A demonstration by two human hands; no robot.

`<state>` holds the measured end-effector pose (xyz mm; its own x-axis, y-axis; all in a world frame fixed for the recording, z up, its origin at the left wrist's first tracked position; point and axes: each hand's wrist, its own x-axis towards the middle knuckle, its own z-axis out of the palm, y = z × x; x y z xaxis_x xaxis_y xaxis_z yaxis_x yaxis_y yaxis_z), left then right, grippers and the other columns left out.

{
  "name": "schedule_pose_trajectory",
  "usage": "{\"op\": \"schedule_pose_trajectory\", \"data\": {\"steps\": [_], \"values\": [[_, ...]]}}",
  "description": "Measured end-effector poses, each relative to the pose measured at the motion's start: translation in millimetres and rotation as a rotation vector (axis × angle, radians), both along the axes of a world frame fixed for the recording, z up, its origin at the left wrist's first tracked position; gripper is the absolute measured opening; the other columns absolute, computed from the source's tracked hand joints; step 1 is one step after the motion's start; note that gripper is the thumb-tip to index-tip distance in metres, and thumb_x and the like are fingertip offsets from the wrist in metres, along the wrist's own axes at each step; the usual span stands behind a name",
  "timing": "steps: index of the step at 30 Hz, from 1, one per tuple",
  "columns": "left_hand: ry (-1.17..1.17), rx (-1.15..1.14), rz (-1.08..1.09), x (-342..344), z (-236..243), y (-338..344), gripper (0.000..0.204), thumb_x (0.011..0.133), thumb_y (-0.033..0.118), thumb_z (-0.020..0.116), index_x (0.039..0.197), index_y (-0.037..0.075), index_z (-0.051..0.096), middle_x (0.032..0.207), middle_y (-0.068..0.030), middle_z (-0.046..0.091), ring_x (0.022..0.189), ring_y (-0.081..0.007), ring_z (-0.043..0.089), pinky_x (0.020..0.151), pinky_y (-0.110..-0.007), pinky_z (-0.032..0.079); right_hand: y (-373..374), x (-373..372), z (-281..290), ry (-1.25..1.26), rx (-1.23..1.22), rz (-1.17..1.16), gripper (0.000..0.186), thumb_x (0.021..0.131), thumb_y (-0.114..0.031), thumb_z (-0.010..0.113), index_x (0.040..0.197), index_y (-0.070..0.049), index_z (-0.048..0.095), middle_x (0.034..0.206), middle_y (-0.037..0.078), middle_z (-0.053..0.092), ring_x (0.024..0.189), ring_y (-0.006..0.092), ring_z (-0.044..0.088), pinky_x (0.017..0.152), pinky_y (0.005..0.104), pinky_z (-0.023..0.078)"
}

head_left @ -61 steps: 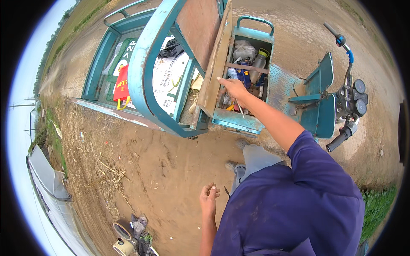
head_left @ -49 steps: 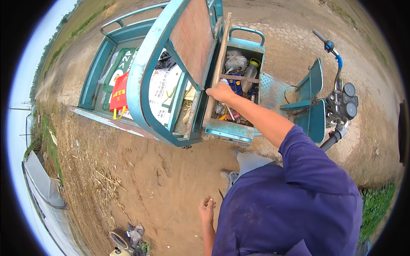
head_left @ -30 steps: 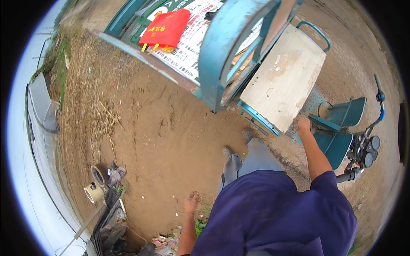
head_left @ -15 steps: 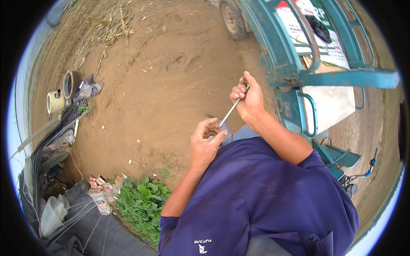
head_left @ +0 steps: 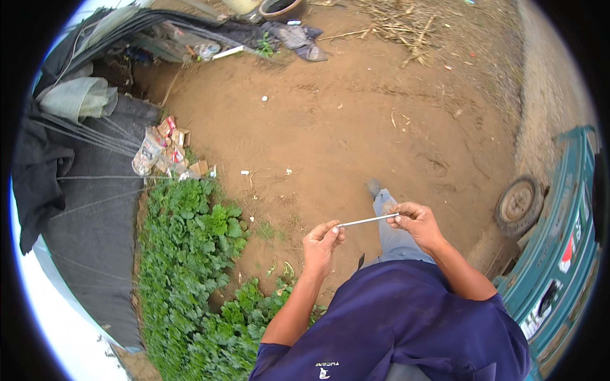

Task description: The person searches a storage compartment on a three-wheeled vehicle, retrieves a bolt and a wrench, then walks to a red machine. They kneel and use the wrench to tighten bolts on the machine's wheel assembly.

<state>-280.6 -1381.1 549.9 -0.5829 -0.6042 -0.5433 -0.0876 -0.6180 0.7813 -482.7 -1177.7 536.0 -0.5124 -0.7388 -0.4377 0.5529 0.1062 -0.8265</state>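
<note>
Slim pale rod (head_left: 368, 220) bridged the gap between two pinching hands

It lay in the air ahead of the purple shirt (head_left: 406, 298), its long axis running crosswise from the left hand (head_left: 321, 244) to the right hand (head_left: 417, 223), with the right end a little farther from the body. Neither hand was nearer, since each had one end. The left hand gripped its end between thumb and fingertips; the right hand pinched the other in the same manner, its fingers bent. Fingers partly covered the ends, so their shape could not be told.

Below the rod, close to the right hand, was a gray-blue trouser leg (head_left: 397, 238), with a shoe (head_left: 373, 187) just beyond. Leafy plants (head_left: 187, 247) spread to the left of the left hand, and past them ran a dark sheet (head_left: 95, 222). Farther ahead on that side lay torn cardboard (head_left: 180, 137) and a plastic bag (head_left: 147, 155). Well to the right of the right hand stood a teal vehicle (head_left: 575, 184) with a wheel (head_left: 516, 202). Dry stalks (head_left: 410, 32) lay far beyond both hands. Nothing stood between the two grips except the rod.
</note>
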Motion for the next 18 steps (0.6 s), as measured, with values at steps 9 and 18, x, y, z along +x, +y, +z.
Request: {"op": "schedule_pose_trajectory", "data": {"steps": [9,18], "values": [[0.090,-0.145,0.444,-41,14,-287,0.024,0.098,0.000,0.069,0.121,-0.004,0.069,0.102,-0.0130,0.074,0.085,-0.0180,0.070,0.078,-0.032,0.060,-422,-125,-5,-0.015,-0.148,0.434,0.024,0.100,0.000,0.064,0.123,0.006,0.067,0.117,0.015,0.073,0.103,0.0225,0.075,0.086,0.0333,0.063],[0.338,-0.318,0.521,-116,-20,-617,0.023,0.095,0.000,0.074,0.117,-0.006,0.070,0.101,-0.0133,0.075,0.085,-0.0183,0.072,0.077,-0.033,0.061,-781,-201,-9,0.072,-0.037,0.556,0.020,0.102,-0.009,0.068,0.117,0.005,0.070,0.101,0.014,0.075,0.090,0.0217,0.076,0.077,0.0318,0.063]]}}
